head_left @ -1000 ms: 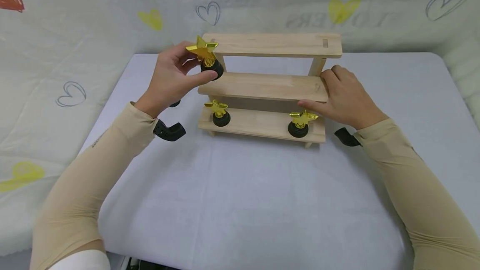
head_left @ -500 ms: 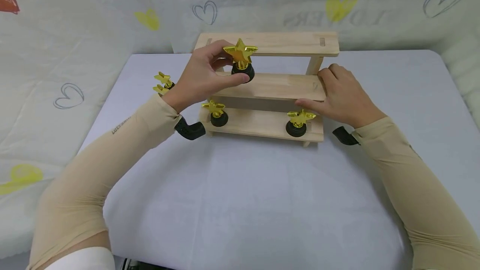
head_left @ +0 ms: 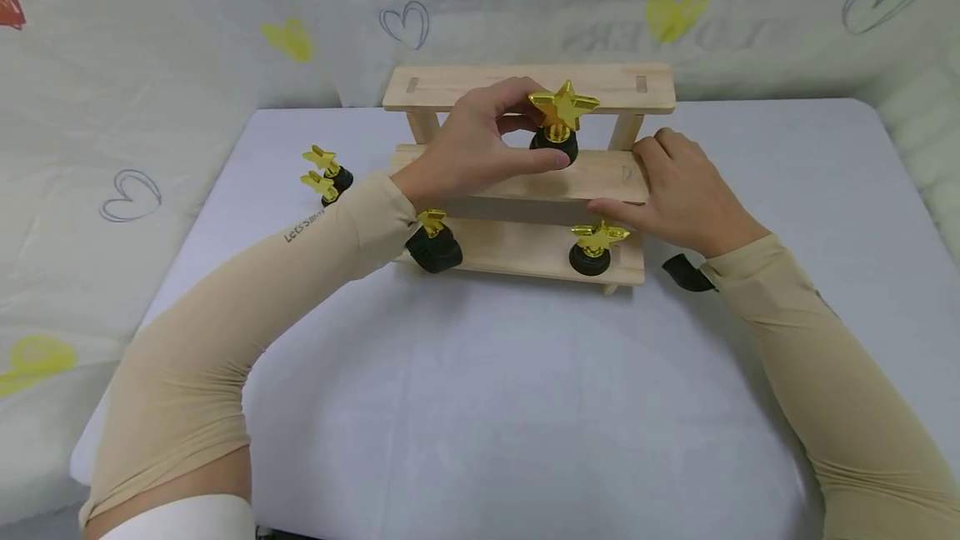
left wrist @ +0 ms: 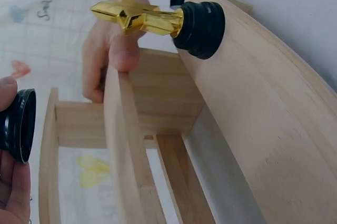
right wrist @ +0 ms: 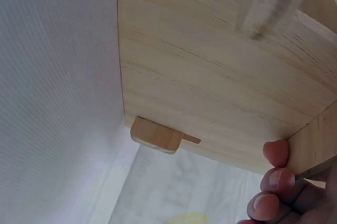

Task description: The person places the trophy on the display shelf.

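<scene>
My left hand [head_left: 476,140] pinches a gold star trophy [head_left: 564,107] by its black base, thumb in front. It holds the trophy upright over the right part of the middle board of a three-tier wooden shelf [head_left: 517,236]. Only the hollow underside of that base shows at the edge of the left wrist view. My right hand [head_left: 684,194] grips the right end of the middle board; its fingertips [right wrist: 276,179] curl at the wood in the right wrist view. On the bottom board a second star trophy [left wrist: 197,29] stands at the right. Another trophy [head_left: 431,220] at the left is partly covered by my left wrist.
Two more star trophies [head_left: 322,158] stand on the white tabletop [head_left: 480,390] left of the shelf, close to my left sleeve. The shelf's top board [head_left: 435,77] rises behind my left hand. A pale printed cloth [head_left: 487,7] hangs behind the table.
My left hand has carried the trophy rightward, from the shelf's left end to above the right part of the middle board. My right hand has kept its grip on the shelf.
</scene>
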`<state>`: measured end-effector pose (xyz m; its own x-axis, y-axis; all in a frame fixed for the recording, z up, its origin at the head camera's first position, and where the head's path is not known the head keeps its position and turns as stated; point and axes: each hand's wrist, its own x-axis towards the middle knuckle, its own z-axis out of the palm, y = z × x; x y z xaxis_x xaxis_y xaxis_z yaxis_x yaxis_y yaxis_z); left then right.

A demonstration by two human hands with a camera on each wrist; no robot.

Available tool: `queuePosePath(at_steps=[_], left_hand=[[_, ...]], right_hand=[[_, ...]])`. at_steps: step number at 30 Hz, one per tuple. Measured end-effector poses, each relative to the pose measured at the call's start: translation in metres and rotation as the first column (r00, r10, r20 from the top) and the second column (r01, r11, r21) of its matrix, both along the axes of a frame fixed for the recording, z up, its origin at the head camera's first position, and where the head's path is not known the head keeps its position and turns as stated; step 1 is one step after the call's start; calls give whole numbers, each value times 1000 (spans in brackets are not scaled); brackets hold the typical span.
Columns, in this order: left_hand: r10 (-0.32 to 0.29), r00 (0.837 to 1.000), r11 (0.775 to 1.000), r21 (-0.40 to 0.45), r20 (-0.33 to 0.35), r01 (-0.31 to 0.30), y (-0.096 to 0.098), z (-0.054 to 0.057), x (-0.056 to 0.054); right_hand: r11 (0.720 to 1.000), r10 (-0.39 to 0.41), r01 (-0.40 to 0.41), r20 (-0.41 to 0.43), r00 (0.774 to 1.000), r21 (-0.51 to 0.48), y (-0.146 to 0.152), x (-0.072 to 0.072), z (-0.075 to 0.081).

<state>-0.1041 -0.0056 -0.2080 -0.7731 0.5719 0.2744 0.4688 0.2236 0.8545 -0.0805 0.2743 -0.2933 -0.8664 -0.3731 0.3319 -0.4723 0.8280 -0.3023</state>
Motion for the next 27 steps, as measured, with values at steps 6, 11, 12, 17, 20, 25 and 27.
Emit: queuePosePath(at_steps=[6, 11, 12, 17, 20, 25, 27], left_hand=[[-71, 997, 997, 9, 26, 71, 20, -4, -3], [-73, 996, 996, -52, 43, 75, 32, -9, -7], [-73, 996, 995, -65, 50, 76, 34, -10, -7], [-107, 992, 991, -72, 65, 112, 42, -17, -9], [-120, 990, 990, -71, 68, 125, 47, -21, -9], [-123, 990, 985, -114, 64, 129, 54, -27, -11], [-120, 992, 982, -143, 47, 126, 55, -29, -11]], right_hand=[[1000, 24, -25, -42, 999, -16, 1, -1, -1], [999, 34, -35, -49, 998, -33, 1, 0, -2], [999, 38, -40, -51, 998, -35, 1, -1, -2], [999, 45, -46, -39, 998, -29, 0, -1, -1], [999, 41, -41, -21, 999, -21, 0, -1, 1], [999, 47, -47, -25, 999, -8, 0, -2, 1], [998, 56, -56, -39, 998, -6, -1, -3, 0]])
